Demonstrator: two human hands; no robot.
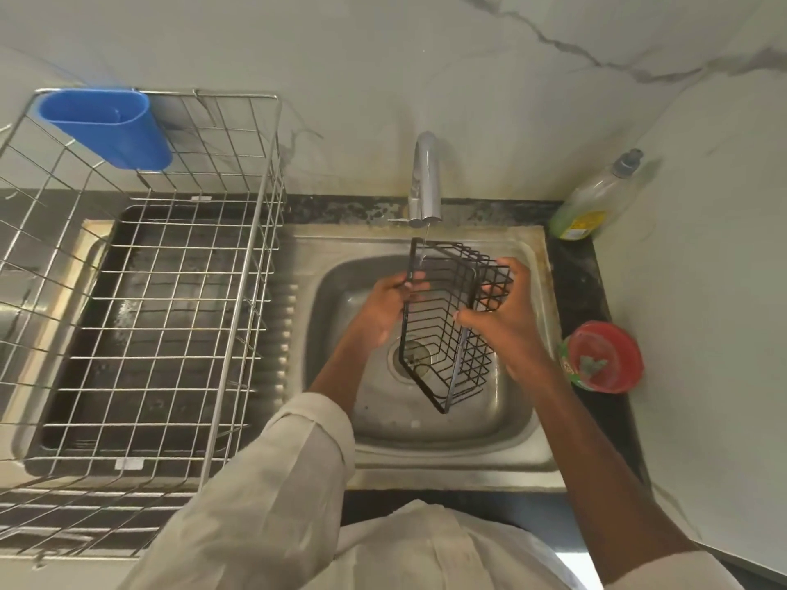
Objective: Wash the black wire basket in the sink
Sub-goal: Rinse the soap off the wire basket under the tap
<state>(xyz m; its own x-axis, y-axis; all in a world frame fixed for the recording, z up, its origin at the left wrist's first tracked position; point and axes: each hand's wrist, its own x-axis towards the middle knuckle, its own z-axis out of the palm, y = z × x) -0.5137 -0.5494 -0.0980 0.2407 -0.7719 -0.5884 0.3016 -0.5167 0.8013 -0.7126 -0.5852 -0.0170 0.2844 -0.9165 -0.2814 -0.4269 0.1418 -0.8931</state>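
Observation:
The black wire basket is held tilted above the steel sink, its open side facing left. My left hand grips the basket's left rim with curled fingers. My right hand holds the right side, thumb and fingers hooked through the wires. A thin stream of water runs from the chrome tap onto the basket's top edge. The drain shows through the wires.
A large steel dish rack with a blue cutlery holder stands left of the sink. A bottle of green dish liquid and a red-lidded tub sit on the dark counter to the right. The marble wall is behind.

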